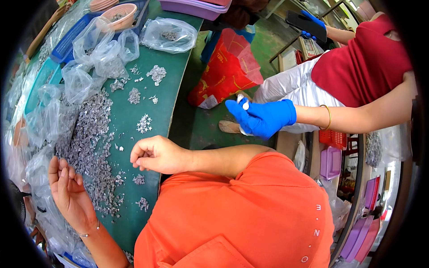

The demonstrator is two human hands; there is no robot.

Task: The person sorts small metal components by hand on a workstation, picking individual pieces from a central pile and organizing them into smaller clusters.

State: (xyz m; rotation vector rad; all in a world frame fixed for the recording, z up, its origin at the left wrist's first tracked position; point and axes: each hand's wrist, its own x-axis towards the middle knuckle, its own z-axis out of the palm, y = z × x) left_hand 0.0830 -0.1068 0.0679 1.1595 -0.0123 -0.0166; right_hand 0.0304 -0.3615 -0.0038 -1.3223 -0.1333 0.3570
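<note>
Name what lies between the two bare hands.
Between the bare left hand and bare right hand, the head view shows a heap of small grey metallic-looking pieces and some flat green tabletop.

Head cam, L unit of pair, wide fisheye. Faces down; close over orange shirt, L hand, R hand; green table pic. L; co-worker farther off, upper R. Edges bow twd. rim.

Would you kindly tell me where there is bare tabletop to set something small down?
The green table shows one bare strip between the star-shaped pieces and its right edge, another between the left forearm and orange shirt. Its left is crowded: the grey heap spreads near the left hand, with clear bags beyond it.
</note>
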